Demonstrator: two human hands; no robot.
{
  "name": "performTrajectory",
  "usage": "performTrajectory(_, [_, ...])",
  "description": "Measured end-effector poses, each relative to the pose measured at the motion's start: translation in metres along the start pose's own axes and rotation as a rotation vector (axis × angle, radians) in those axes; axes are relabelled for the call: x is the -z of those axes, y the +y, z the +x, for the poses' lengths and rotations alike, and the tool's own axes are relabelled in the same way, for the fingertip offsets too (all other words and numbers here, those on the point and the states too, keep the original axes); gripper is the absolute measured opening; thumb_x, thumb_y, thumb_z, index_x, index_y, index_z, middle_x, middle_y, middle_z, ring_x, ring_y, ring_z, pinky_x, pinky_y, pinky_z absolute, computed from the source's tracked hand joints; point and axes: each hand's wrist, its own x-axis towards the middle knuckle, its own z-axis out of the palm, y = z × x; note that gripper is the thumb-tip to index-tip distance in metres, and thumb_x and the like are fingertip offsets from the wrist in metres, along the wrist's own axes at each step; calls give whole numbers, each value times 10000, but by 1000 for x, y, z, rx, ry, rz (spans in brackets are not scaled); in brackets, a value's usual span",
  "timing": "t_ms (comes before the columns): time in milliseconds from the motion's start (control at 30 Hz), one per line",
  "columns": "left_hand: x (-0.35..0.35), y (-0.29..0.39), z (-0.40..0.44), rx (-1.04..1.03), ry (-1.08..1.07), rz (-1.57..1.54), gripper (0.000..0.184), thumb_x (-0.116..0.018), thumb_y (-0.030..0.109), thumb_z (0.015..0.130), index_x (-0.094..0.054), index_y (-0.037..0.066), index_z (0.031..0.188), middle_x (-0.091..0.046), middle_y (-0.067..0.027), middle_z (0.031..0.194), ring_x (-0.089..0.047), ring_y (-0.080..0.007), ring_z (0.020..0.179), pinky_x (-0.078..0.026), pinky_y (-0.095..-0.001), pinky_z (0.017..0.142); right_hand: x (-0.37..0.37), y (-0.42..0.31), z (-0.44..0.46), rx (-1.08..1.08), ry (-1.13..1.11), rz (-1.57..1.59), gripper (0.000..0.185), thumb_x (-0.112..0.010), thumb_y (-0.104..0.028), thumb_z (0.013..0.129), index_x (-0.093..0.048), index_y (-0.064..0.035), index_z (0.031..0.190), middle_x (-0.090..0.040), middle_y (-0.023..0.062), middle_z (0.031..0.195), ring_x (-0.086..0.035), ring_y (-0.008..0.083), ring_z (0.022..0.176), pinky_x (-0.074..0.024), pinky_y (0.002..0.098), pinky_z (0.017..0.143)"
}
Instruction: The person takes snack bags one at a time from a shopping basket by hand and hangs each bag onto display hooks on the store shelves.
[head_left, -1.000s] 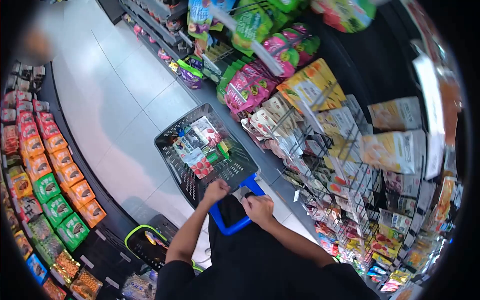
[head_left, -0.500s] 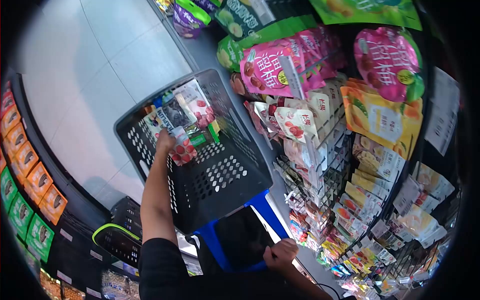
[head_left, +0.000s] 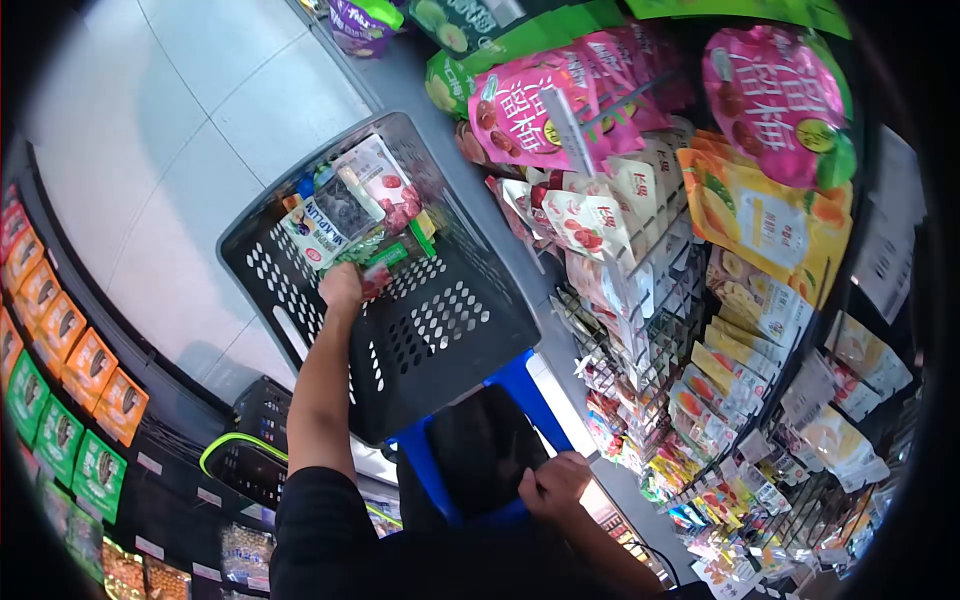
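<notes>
In the head view, looks down on pale tiled floor crossed by thin seams, lying between a dark shelf of orange packets at left and a grey ledge beneath bright hanging pouches at right. Reaches with left hand into dark perforated basket, fingers curled at small red packet inside, near pale MILKPLUM packet; cannot tell whether pinching it. Clasps blue handle at lower corner with right hand. Near left forearm, a lime-rimmed basket.
</notes>
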Motion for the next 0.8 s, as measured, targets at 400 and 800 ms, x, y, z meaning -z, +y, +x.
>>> performTrajectory(400, [94,29,-199,-364,63,51,183,-636,262,816,-766,138,849,-722,-160,852,-708,-344,816,-569,-453,730,0,-18,15,61,273,50,332,-721,-136,731,-460,-124,526,-493,29,483,-537,238,451,-407,359,509])
performTrajectory(800, [246,112,-424,-1002,497,-46,74,-713,123,770,-661,73,788,-677,-119,866,-621,-356,860,-493,-457,782,33,-7,6,-127,43,579,745,-779,-308,762,-443,-9,1355,-524,217,1330,-549,353,1207,-452,428,1010])
